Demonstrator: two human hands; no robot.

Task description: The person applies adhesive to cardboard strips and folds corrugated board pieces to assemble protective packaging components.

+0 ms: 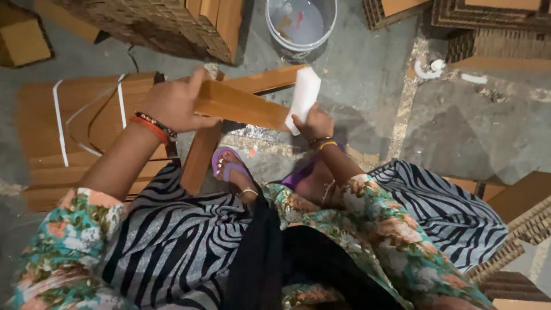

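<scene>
Two hands busy here, but biggest stuff first: grey concrete floor [367, 86] all around, pretty messy, with white scraps on the far right. Stacks of corrugated cardboard [172, 26] along the far edge and more at the far right corner. On the left there's a flat bundle of cardboard sheets [43, 123] tied with white strapping, lying on the floor. Far middle, a white bucket [301, 26] with some liquid and stains inside.

The person sits low, in zebra-striped trousers and floral sleeves, one foot in a purple sandal [229, 166] resting on the floor just near of the work.

Now the actual piece: a long brown cardboard strip [241, 106], held up off the floor in the middle of the view, slanting from upper left to lower right. Another similar strip sits right behind it. The left hand [172, 103] is closed around its left end, thumb on the near face, red and dark bangles on the wrist. The right hand [313, 123] is closed on a white cloth or folded paper pad [304, 95], pressed against the strip's right end.
</scene>
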